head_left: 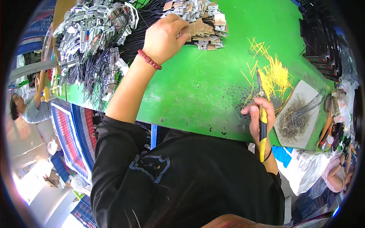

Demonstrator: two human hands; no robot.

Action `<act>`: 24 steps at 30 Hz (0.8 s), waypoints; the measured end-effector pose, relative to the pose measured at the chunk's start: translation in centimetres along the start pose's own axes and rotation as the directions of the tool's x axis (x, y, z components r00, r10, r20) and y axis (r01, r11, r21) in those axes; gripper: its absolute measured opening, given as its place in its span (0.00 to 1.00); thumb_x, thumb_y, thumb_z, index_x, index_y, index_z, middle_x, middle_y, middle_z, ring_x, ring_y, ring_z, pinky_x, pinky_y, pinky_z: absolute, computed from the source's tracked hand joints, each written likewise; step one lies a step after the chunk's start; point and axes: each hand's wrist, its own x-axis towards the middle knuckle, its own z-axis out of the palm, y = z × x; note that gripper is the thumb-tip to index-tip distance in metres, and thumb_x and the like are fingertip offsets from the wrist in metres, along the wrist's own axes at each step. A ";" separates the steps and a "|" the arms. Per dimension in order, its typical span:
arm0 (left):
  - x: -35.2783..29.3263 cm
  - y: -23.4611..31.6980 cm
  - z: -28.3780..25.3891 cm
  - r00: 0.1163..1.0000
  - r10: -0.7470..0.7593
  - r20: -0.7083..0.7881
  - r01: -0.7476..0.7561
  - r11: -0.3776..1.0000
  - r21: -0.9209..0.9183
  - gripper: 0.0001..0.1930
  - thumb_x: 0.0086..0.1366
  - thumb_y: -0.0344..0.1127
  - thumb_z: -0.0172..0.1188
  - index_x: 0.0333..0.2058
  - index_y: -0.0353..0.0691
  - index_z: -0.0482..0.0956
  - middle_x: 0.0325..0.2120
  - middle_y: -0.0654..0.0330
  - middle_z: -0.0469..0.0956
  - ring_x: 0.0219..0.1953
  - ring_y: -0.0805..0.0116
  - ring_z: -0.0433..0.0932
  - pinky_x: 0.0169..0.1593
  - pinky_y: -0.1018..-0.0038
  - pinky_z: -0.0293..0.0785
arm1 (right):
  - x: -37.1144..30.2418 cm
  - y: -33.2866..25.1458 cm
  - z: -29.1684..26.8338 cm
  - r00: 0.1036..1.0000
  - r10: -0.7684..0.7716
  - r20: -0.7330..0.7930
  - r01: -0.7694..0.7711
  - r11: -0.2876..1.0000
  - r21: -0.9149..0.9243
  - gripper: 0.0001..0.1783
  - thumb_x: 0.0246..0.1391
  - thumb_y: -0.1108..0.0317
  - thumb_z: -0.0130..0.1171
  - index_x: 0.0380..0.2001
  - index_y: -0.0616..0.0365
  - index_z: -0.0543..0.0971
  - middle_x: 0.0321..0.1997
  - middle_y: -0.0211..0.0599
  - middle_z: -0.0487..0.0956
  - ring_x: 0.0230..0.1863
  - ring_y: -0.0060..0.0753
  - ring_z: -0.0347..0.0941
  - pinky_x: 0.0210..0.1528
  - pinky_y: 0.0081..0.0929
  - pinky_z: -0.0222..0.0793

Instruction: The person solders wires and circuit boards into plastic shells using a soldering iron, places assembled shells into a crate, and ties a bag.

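My right hand [260, 114] is wrapped round a yellow-and-black soldering iron [262, 129]. Its metal tip points away from me, beside a loose heap of thin, short yellow strands [276, 76]. Far across the table, my left hand [166, 33] reaches to a pile of small tan-and-white flat boards [205, 28] with black wires attached. The thumb and forefinger are bent together at the pile's near left edge; what lies between their tips is hidden. A red bead bracelet [149, 59] circles the left wrist.
A big heap of silver-white parts with black leads [95, 34] covers the table's left end. Right of the iron lies a light, dirt-stained board [304, 91] bearing thin dark wires. Dark stacked pieces [321, 41] line the right edge. Other people sit at far left and far right.
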 end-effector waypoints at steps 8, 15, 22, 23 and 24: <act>0.0 -1.5 -0.6 0.995 -0.086 0.047 0.094 0.974 -0.207 0.06 0.56 0.30 0.61 0.33 0.38 0.84 0.33 0.55 0.81 0.38 0.60 0.80 0.44 0.71 0.75 | -0.8 0.0 0.2 1.000 0.009 -0.013 -0.008 0.998 0.066 0.11 0.60 0.72 0.56 0.45 0.63 0.72 0.28 0.37 0.78 0.28 0.26 0.78 0.31 0.22 0.72; -4.1 12.1 -1.9 0.973 0.192 -0.128 -0.229 0.878 -0.421 0.09 0.53 0.23 0.63 0.33 0.43 0.81 0.27 0.63 0.80 0.27 0.65 0.78 0.29 0.73 0.74 | 0.4 -1.3 0.5 0.970 -0.182 -0.159 0.180 0.983 -0.026 0.20 0.54 0.75 0.62 0.49 0.60 0.68 0.34 0.44 0.80 0.35 0.33 0.79 0.38 0.25 0.73; -8.0 16.6 0.6 0.996 0.003 0.091 0.065 0.681 -0.729 0.13 0.56 0.27 0.67 0.40 0.40 0.75 0.22 0.59 0.79 0.22 0.67 0.80 0.25 0.75 0.74 | -0.8 -2.7 -0.5 0.986 -0.157 0.050 0.155 0.987 0.030 0.25 0.48 0.80 0.64 0.49 0.59 0.68 0.30 0.37 0.78 0.31 0.25 0.74 0.34 0.22 0.69; -8.5 16.7 0.9 0.992 0.029 0.124 0.069 0.691 -0.720 0.15 0.56 0.27 0.67 0.41 0.40 0.74 0.22 0.58 0.79 0.23 0.67 0.81 0.25 0.75 0.75 | -1.1 -2.9 -0.4 0.992 -0.109 0.067 0.106 0.994 0.040 0.25 0.48 0.80 0.64 0.49 0.59 0.68 0.30 0.36 0.77 0.31 0.24 0.74 0.34 0.22 0.69; -8.9 16.7 1.1 0.982 -0.009 0.186 0.146 0.659 -0.738 0.16 0.56 0.26 0.66 0.43 0.40 0.72 0.23 0.58 0.79 0.23 0.66 0.81 0.25 0.74 0.75 | -1.3 -3.0 -0.4 0.994 -0.062 0.085 0.058 0.997 0.052 0.25 0.48 0.80 0.65 0.49 0.59 0.69 0.30 0.35 0.77 0.31 0.23 0.74 0.35 0.22 0.69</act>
